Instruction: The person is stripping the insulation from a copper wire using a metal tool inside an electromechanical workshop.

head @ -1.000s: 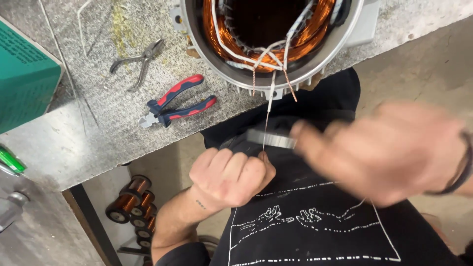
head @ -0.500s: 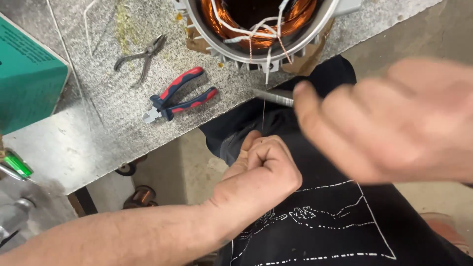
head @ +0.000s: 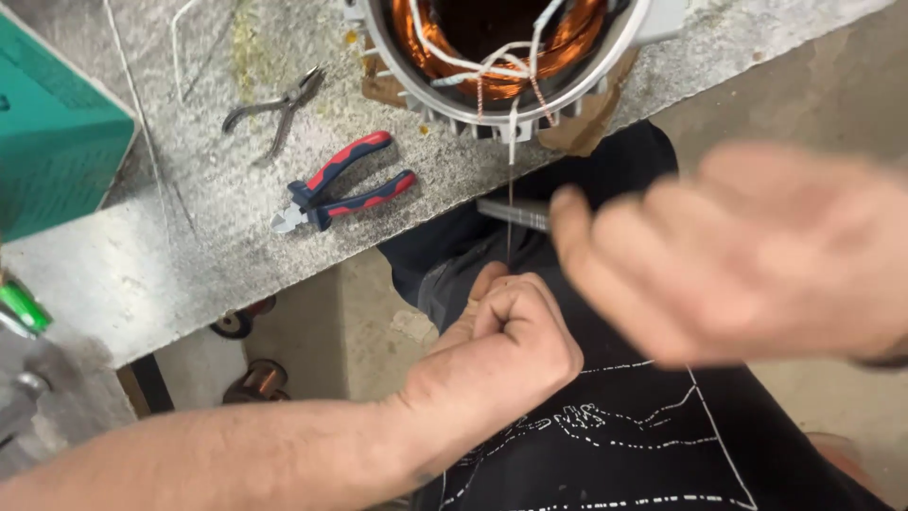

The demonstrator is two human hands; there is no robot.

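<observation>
A thin wire point(head: 509, 213) is seen running straight down from the lower rim of a round motor stator point(head: 501, 57) into the left hand point(head: 511, 345). The left hand is closed into a fist, and the wire's lower end is gripped inside it; the end itself is hidden by the curled fingers. The stator stands at the edge of a grey stone worktop point(head: 189, 255) and is cut off by the top of the picture, so only part of its copper windings and white sleeved leads is shown.

The right hand point(head: 747, 251) is held above and to the right of the fist, close to the camera, and is strongly blurred. Its fingers appear extended rather than curled, but whether anything is pinched between them cannot be told. A slim grey metal tool point(head: 515, 214) is seen just beside its fingertips, crossing behind the wire; its right end is covered by the hand, and contact cannot be made out.

On the worktop, red-and-blue side cutters point(head: 340, 189) are laid near the edge, and small bare-metal pliers point(head: 274, 109) are placed beyond them. A teal box point(head: 57, 151) is cut off at the left edge. Below the worktop, copper wire spools point(head: 251, 350) are partly hidden in shadow. A dark printed garment point(head: 605, 445) is visible under both hands.
</observation>
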